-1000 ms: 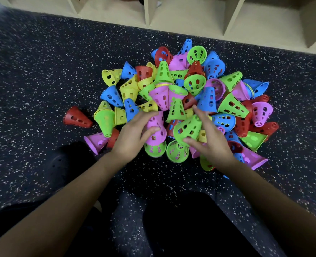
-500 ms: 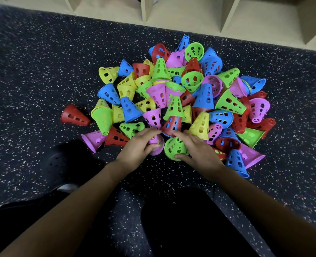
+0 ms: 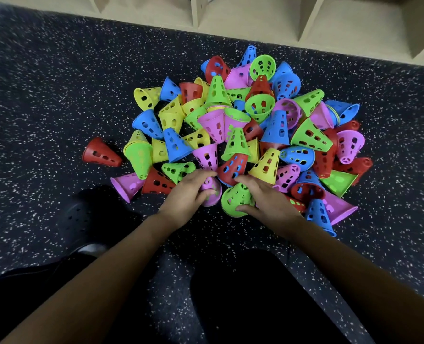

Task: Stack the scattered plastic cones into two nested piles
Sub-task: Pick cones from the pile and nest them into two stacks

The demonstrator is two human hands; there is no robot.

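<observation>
- Your hands have drawn back from the middle of the heap of cones [image 3: 275, 130] to its 6 o'clock edge, each bringing a cone along.
- Your left hand [image 3: 186, 194] curls round a pink cone [image 3: 212, 194], thumb across its round end. Your right hand [image 3: 270, 204] grips a green cone [image 3: 234, 201], thumb at the rim and fingers over the body. The two cones sit just beside each other.
- The red cone [image 3: 232, 167] at 12 o'clock from your fingertips leans over both hands; lifting out could tip it and the cones resting on it toward you.
- The side holes could catch a fingertip or another cone's rim, so a neighbour may be dragged along.
- The cones will likely jam rather than nest if one is turned the other way.
- The cones are thin, bright plastic, tapered and perforated, lying tangled at every angle on the speckled floor [image 3: 56, 95]. Some already sit inside others, and a lone red cone [image 3: 101, 153] lies apart at 9 o'clock.
</observation>
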